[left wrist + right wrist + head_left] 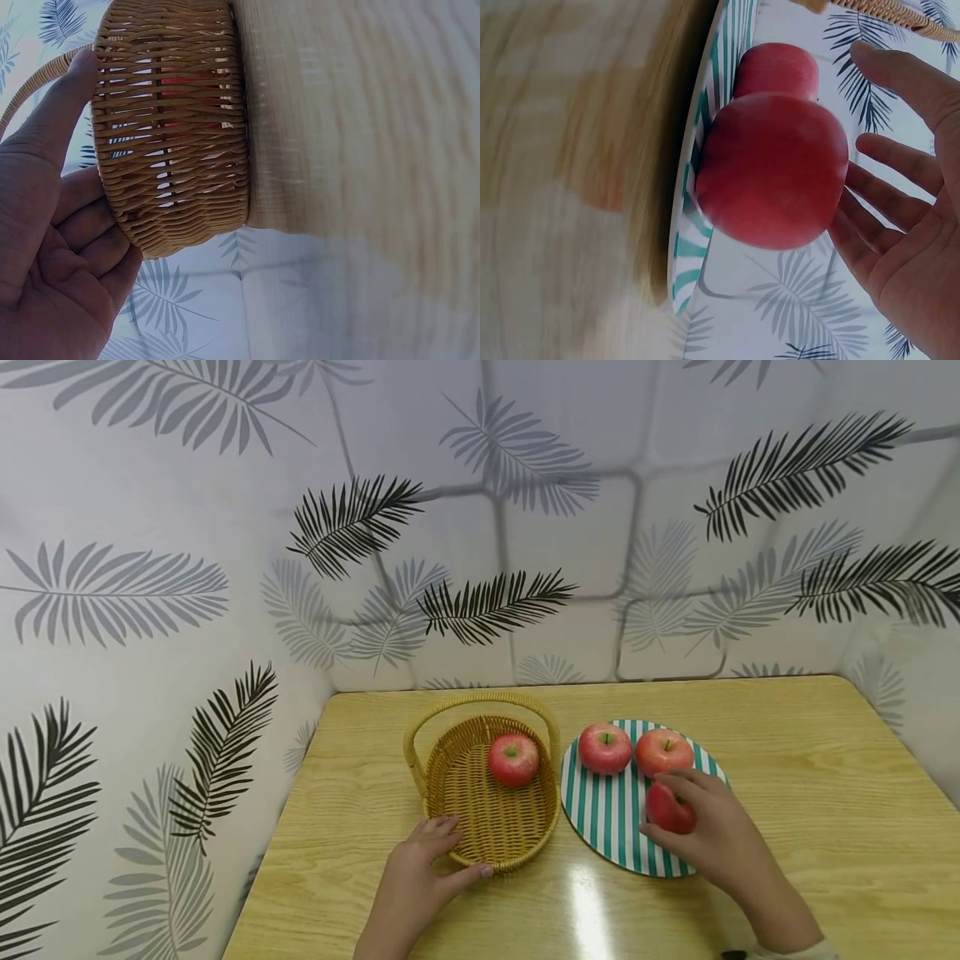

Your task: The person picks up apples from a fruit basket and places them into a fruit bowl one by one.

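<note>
My right hand (pixel 708 827) reaches over a round plate with green and white stripes (pixel 600 827). Its thumb and fingers are spread about a red apple (pixel 670 810) at the plate's near right. In the right wrist view a gap shows between the thumb and that apple (pixel 772 172), with the fingers close beside it. Two more apples, one left (pixel 604 748) and one right (pixel 664 752), sit at the plate's far side. My left hand (pixel 420 877) rests at the near-left rim of a wicker basket (pixel 487 827), its fingers and thumb spread along the edge. One apple (pixel 513 760) lies inside the basket.
The basket's tall arched handle (pixel 480 697) stands upright over its far side. Basket and plate sit side by side on a wood-grain table (pixel 810 760). A pale wall covering with leaf patterns (pixel 555 543) rises behind the table's back edge.
</note>
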A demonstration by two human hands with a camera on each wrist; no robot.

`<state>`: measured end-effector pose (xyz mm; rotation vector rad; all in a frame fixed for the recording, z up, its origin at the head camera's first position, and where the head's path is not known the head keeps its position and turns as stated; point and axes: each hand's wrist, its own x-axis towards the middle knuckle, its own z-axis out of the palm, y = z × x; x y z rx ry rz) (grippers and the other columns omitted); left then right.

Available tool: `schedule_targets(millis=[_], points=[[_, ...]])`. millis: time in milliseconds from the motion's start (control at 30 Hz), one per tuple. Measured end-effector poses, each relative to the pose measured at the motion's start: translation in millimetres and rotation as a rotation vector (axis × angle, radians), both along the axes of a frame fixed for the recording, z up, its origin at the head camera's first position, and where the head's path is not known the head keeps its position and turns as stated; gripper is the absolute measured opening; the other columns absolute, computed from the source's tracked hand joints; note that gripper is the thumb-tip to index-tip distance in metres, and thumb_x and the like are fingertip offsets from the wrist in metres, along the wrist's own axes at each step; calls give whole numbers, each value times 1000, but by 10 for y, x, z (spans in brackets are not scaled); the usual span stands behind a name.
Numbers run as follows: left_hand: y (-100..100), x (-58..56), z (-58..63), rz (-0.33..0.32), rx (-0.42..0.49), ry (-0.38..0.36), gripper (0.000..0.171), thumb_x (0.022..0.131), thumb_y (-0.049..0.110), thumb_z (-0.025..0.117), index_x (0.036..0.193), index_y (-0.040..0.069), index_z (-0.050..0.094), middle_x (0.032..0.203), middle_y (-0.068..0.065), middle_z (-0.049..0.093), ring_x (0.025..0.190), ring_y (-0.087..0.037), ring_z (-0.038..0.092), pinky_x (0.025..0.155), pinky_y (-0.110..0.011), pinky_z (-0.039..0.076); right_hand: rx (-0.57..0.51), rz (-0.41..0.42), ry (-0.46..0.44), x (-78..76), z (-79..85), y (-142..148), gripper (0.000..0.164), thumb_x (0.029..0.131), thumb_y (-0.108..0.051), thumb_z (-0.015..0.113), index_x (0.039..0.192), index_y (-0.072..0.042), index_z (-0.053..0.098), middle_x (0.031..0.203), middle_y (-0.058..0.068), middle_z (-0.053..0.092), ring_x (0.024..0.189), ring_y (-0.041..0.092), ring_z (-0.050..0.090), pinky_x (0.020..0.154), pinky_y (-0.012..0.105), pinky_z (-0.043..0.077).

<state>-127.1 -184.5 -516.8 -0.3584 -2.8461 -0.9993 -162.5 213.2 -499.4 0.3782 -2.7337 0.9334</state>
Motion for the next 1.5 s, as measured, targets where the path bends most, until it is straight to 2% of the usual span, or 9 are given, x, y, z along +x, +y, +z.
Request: schedule_targets(millis=[200, 400, 733, 1000, 1300, 1500], points=[[0, 6, 6, -1, 4, -8, 71, 82, 58, 85, 124, 2, 78, 141, -11, 71, 138, -36, 63, 117, -55, 49, 27, 40, 44, -2, -14, -103, 62, 78, -27, 97, 130, -4, 72, 135, 18, 67, 122, 41, 61, 90, 61, 62], [-5, 1, -2, -5, 0, 8, 73, 82, 61, 83, 124, 2, 78, 141, -11, 71, 138, -35, 63, 117, -54, 50, 58, 85, 121, -9, 50, -244, 60, 76, -26, 97, 126, -4, 74, 130, 15, 72, 122, 39, 64, 99, 63, 57], [4, -4, 8, -6, -12, 51, 71, 83, 61, 82, 120, 1, 80, 138, -12, 73, 134, -35, 66, 115, -54, 51, 44, 159, 186, -45, 86, -465, 61, 74, -29, 99, 126, -7, 75, 130, 8, 73, 123, 31, 65, 97, 55, 59], [7, -4, 17, -4, -16, 38, 71, 82, 60, 84, 122, 2, 79, 138, -10, 72, 136, -33, 65, 115, -52, 52, 10, 223, 227, -27, 185, -681, 60, 75, -30, 98, 127, -12, 76, 131, 3, 72, 125, 26, 64, 95, 49, 61], [10, -4, 23, -14, -9, 45, 70, 83, 59, 83, 120, 0, 79, 137, -13, 73, 134, -36, 66, 113, -54, 53, -12, 303, 219, -10, 236, -886, 52, 80, -26, 95, 126, -10, 76, 132, 3, 71, 127, 25, 64, 98, 49, 62], [10, 2, 26, -20, 4, 51, 70, 83, 59, 83, 120, -1, 79, 136, -14, 73, 133, -37, 66, 111, -56, 54, -19, 328, 183, -26, 223, -968, 54, 82, -30, 94, 130, -13, 75, 135, 4, 70, 130, 25, 63, 101, 48, 61]])
